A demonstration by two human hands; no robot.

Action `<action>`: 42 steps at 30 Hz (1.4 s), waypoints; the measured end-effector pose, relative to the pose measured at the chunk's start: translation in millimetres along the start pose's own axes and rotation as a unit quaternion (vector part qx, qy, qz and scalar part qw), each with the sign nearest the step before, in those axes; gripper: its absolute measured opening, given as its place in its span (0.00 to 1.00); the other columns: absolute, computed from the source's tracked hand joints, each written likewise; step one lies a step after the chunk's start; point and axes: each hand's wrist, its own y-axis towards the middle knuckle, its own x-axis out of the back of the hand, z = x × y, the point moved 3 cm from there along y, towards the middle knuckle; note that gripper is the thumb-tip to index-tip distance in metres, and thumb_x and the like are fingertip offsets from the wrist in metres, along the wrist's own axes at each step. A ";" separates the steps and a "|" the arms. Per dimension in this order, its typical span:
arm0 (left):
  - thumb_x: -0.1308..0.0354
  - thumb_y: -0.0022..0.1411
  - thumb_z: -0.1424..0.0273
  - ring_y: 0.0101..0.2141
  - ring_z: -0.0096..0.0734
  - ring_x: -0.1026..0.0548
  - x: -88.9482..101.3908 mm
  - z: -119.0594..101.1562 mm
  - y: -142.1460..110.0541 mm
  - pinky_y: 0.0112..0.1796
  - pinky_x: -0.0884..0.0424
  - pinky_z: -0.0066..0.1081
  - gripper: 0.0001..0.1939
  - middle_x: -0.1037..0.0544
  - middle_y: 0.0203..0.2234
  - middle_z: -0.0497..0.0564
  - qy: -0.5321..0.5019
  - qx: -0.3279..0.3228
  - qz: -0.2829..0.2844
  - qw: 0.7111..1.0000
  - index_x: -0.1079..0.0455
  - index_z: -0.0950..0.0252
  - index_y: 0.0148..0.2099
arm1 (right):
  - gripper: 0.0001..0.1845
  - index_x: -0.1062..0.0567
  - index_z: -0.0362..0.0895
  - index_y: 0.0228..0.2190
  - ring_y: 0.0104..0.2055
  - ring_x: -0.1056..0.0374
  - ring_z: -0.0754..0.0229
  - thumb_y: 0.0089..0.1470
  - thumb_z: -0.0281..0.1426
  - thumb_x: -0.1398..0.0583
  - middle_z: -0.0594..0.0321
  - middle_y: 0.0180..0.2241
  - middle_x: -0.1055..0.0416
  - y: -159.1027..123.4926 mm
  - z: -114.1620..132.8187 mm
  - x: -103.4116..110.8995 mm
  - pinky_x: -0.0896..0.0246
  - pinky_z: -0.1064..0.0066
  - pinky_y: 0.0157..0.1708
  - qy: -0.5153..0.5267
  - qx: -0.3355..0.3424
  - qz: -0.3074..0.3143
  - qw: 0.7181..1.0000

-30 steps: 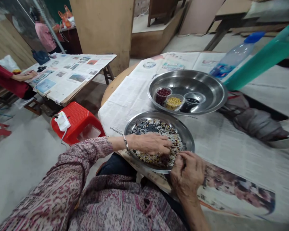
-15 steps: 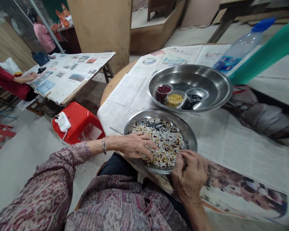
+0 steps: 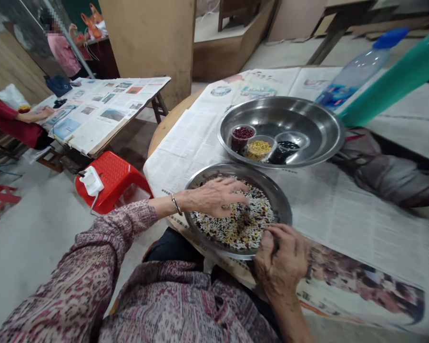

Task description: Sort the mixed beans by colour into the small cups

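Note:
A round steel pan point(image 3: 284, 202) holds a spread mix of white, yellow, dark red and black grains and beans point(image 3: 253, 219). My left hand point(image 3: 216, 195) is over the pan's left half, palm down, fingers stretched and apart, holding nothing I can see. My right hand point(image 3: 282, 257) rests at the pan's near right rim, thumb and forefinger pinched together beside the grains; whatever they pinch is hidden. Behind, a larger steel basin point(image 3: 318, 124) contains a clear cup of dark red beans point(image 3: 243, 133), one of yellow beans point(image 3: 259, 148) and a tilted one of black beans point(image 3: 288, 146).
Newspaper point(image 3: 186, 138) covers the round table. To the right are a blue-capped plastic bottle point(image 3: 357, 71), a green tube-like object point(image 3: 396, 78) and a grey folded umbrella point(image 3: 393, 171). A red stool point(image 3: 114, 178) bears a power strip point(image 3: 91, 181). Two people are by another newspaper-covered table point(image 3: 93, 109).
My left hand has moved away from me and to the right, from the pan's near left side to over the grains. The right hand stays at the rim.

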 end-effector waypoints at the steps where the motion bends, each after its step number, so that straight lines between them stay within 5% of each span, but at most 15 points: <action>1: 0.43 0.62 0.65 0.60 0.47 0.38 -1.5 -10.4 2.7 0.59 0.41 0.48 0.22 0.37 0.62 0.58 -0.012 -0.039 0.017 0.999 0.33 0.62 0.58 | 0.06 0.29 0.44 0.39 0.48 0.32 0.52 0.58 0.27 0.43 0.53 0.41 0.28 0.2 0.7 0.9 0.37 0.55 0.50 -0.002 0.003 -0.007 1.000; 3: 0.37 0.57 0.58 0.65 0.55 0.45 -6.8 -29.2 10.1 0.62 0.46 0.54 0.32 0.42 0.66 0.61 -0.025 -0.089 0.047 0.995 0.35 0.64 0.62 | 0.09 0.29 0.44 0.42 0.50 0.33 0.50 0.58 0.28 0.42 0.51 0.44 0.29 0.7 2.0 2.4 0.37 0.52 0.51 -0.009 0.005 -0.016 1.000; 6: 0.36 0.55 0.61 0.65 0.57 0.45 -17.8 -44.8 26.4 0.62 0.46 0.53 0.36 0.43 0.65 0.65 -0.025 -0.090 0.060 0.994 0.36 0.71 0.63 | 0.11 0.30 0.44 0.44 0.52 0.33 0.48 0.58 0.29 0.41 0.49 0.46 0.30 1.7 3.7 3.6 0.38 0.50 0.52 -0.021 0.005 -0.021 1.000; 12: 0.50 0.64 0.77 0.50 0.35 0.30 -28.7 -35.5 47.0 0.56 0.36 0.31 0.15 0.25 0.48 0.57 -0.043 -0.144 0.110 0.983 0.26 0.65 0.48 | 0.11 0.31 0.44 0.45 0.53 0.34 0.49 0.58 0.29 0.42 0.49 0.46 0.30 2.9 4.5 3.6 0.39 0.52 0.53 -0.024 0.018 -0.020 0.999; 17: 0.53 0.66 0.78 0.47 0.36 0.30 -10.1 13.1 31.5 0.52 0.35 0.34 0.14 0.25 0.44 0.55 -0.002 0.000 0.038 0.999 0.26 0.65 0.43 | 0.11 0.30 0.44 0.44 0.52 0.34 0.49 0.58 0.29 0.42 0.50 0.45 0.29 2.3 3.3 2.9 0.39 0.52 0.52 -0.020 0.006 -0.010 1.000; 20: 0.53 0.68 0.76 0.50 0.36 0.32 1.0 25.0 9.3 0.54 0.37 0.36 0.15 0.28 0.51 0.56 0.002 0.047 0.003 0.999 0.27 0.64 0.49 | 0.11 0.30 0.44 0.44 0.52 0.33 0.49 0.58 0.30 0.42 0.50 0.45 0.29 1.8 2.8 2.5 0.39 0.51 0.53 -0.019 -0.005 -0.009 1.000; 22: 0.49 0.68 0.71 0.53 0.40 0.34 6.6 18.1 -6.3 0.55 0.36 0.40 0.14 0.31 0.56 0.57 -0.005 0.033 -0.020 0.999 0.28 0.63 0.52 | 0.11 0.30 0.44 0.44 0.52 0.33 0.49 0.58 0.31 0.42 0.50 0.45 0.29 1.5 2.7 2.2 0.39 0.51 0.53 -0.014 -0.003 -0.010 1.000; 25: 0.39 0.62 0.66 0.54 0.44 0.34 5.3 -5.4 -22.8 0.54 0.35 0.43 0.17 0.32 0.58 0.53 -0.045 -0.072 0.027 0.996 0.28 0.54 0.53 | 0.11 0.30 0.44 0.44 0.52 0.34 0.49 0.58 0.30 0.42 0.51 0.46 0.29 1.2 1.6 1.8 0.39 0.52 0.52 -0.011 0.000 -0.006 1.000; 30: 0.47 0.63 0.80 0.48 0.34 0.29 -6.5 -13.8 -7.8 0.48 0.30 0.32 0.15 0.26 0.49 0.51 -0.090 -0.130 0.070 0.985 0.25 0.56 0.43 | 0.10 0.30 0.44 0.43 0.51 0.33 0.50 0.58 0.30 0.42 0.50 0.45 0.29 0.7 -0.3 0.9 0.39 0.53 0.51 -0.015 0.002 -0.002 1.000; 33: 0.51 0.65 0.82 0.47 0.33 0.29 -10.9 0.6 20.7 0.51 0.31 0.32 0.16 0.25 0.45 0.51 -0.085 -0.113 0.069 0.988 0.26 0.58 0.41 | 0.09 0.30 0.44 0.42 0.51 0.34 0.50 0.58 0.31 0.42 0.51 0.44 0.29 0.7 -0.1 0.5 0.39 0.54 0.51 -0.014 0.000 -0.001 1.000; 36: 0.51 0.64 0.82 0.51 0.36 0.30 -9.1 13.7 40.2 0.52 0.32 0.34 0.16 0.28 0.52 0.54 -0.062 -0.066 0.031 0.995 0.27 0.62 0.47 | 0.08 0.30 0.44 0.41 0.50 0.33 0.50 0.58 0.30 0.42 0.51 0.44 0.29 0.9 0.6 0.6 0.39 0.54 0.51 -0.020 -0.007 -0.001 1.000; 40: 0.54 0.68 0.78 0.53 0.37 0.33 -3.1 17.8 30.4 0.51 0.33 0.35 0.15 0.31 0.54 0.58 -0.022 0.022 -0.048 0.998 0.30 0.65 0.52 | 0.09 0.30 0.44 0.42 0.51 0.33 0.51 0.58 0.29 0.41 0.51 0.44 0.28 1.0 1.5 0.6 0.38 0.54 0.51 -0.022 0.000 -0.003 1.000; 42: 0.52 0.70 0.70 0.50 0.37 0.32 -3.0 10.8 13.5 0.53 0.35 0.38 0.12 0.29 0.50 0.57 -0.021 -0.009 -0.051 0.998 0.29 0.64 0.50 | 0.09 0.30 0.44 0.42 0.50 0.32 0.51 0.58 0.29 0.41 0.51 0.44 0.28 1.0 1.1 0.3 0.38 0.54 0.51 -0.021 0.001 0.001 1.000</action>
